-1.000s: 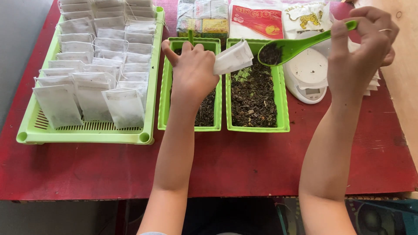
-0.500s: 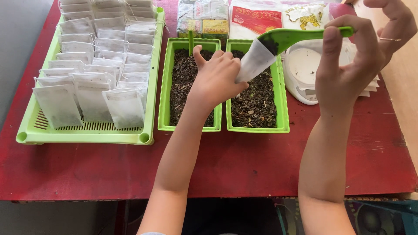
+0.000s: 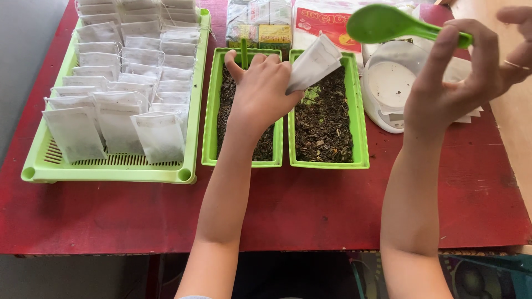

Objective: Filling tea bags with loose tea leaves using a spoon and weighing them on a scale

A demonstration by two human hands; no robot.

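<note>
Left hand pinches a white paper bag over two green trays of loose tea; right hand grips the green scoop, now lifted off the bag. Filled bags crowd the basket at the red table's left edge.

My two bare forearms, no sleeves reaching the wrists. My right hand wears a thin ring on one finger; my left hand is unadorned.
</note>
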